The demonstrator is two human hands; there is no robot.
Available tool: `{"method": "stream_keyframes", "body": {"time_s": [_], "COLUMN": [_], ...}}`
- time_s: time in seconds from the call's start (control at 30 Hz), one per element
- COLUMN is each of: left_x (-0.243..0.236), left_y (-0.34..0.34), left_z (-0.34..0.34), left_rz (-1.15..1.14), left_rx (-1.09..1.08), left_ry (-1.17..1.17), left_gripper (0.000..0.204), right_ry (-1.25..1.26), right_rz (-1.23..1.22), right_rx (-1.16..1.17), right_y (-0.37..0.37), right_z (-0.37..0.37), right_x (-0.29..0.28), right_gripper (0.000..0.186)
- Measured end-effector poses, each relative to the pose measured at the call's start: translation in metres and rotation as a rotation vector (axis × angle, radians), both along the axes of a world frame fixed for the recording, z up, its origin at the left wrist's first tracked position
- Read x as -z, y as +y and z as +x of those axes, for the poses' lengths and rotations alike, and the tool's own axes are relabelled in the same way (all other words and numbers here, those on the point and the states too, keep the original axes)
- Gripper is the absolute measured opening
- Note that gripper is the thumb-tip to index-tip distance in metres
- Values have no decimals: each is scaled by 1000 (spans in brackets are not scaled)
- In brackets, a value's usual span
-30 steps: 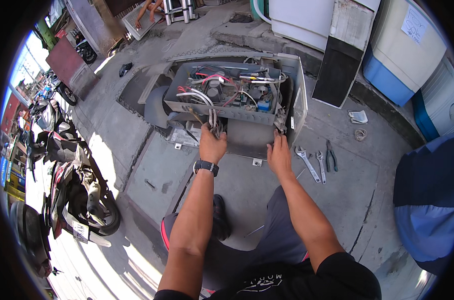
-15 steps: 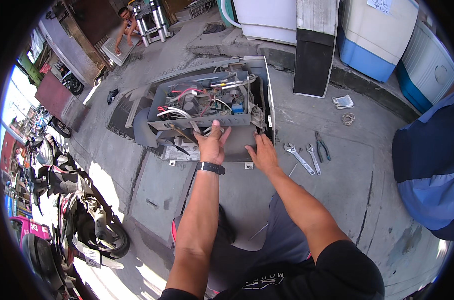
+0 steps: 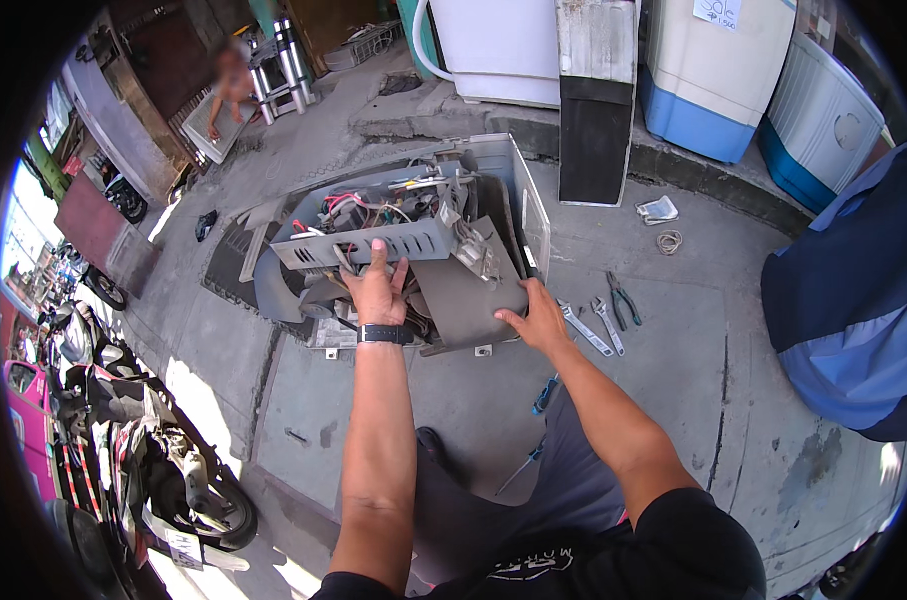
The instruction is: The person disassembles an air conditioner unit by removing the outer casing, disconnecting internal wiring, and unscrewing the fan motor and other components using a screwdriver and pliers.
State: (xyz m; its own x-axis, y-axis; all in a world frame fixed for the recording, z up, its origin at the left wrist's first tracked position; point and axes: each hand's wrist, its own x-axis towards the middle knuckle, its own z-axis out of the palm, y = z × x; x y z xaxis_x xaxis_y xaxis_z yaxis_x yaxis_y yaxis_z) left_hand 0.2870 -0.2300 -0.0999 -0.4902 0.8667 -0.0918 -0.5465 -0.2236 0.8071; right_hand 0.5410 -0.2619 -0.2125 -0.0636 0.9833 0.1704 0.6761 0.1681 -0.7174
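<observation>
A dusty metal appliance casing (image 3: 530, 205) lies on the ground before me, with a grey fan blade (image 3: 276, 287) inside at its left. Tilted above it is a grey metal electronics box (image 3: 373, 246) full of circuit parts and red and white wires. My left hand (image 3: 378, 297), with a black wristwatch, grips the box's front lower edge; some of its fingers are hidden. My right hand (image 3: 540, 320) is closed on the right edge of a plain grey metal panel (image 3: 468, 295) below the box, thumb on its face. Loose wiring (image 3: 476, 252) hangs between box and panel.
Two adjustable wrenches (image 3: 585, 330) and pliers (image 3: 624, 300) lie to the right, near a cord coil (image 3: 668, 241). Screwdrivers (image 3: 522, 468) are by my legs. Washing machines (image 3: 713, 90) stand behind, motorcycles (image 3: 188, 490) at left. A person (image 3: 235, 85) crouches far back.
The electronics box has tilted and shifted left with my left hand. The panel has swung up at its right side, and my right hand has closed on its edge.
</observation>
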Motion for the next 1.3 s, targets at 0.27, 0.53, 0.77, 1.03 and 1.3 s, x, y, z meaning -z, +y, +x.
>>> {"method": "stream_keyframes", "body": {"time_s": [0.27, 0.53, 0.77, 1.03, 1.3], "left_x": [4, 9, 0, -2, -10], "left_y": [-1, 6, -1, -5, -12], "left_z": [-6, -7, 4, 7, 4], "left_rz": [16, 47, -13, -28, -4], "left_rx": [26, 65, 57, 37, 13], "left_ry": [15, 21, -41, -27, -9], "left_gripper": [89, 104, 111, 116, 109], "right_ry": [40, 504, 517, 764, 1380], "right_rz": [122, 41, 61, -199, -971], "right_rx": [14, 83, 59, 503, 450], "right_y": [-15, -25, -36, -20, 1], "right_z": [17, 0, -10, -40, -62], "right_x": [2, 29, 51, 38, 5], "right_gripper": [71, 57, 50, 72, 91]}}
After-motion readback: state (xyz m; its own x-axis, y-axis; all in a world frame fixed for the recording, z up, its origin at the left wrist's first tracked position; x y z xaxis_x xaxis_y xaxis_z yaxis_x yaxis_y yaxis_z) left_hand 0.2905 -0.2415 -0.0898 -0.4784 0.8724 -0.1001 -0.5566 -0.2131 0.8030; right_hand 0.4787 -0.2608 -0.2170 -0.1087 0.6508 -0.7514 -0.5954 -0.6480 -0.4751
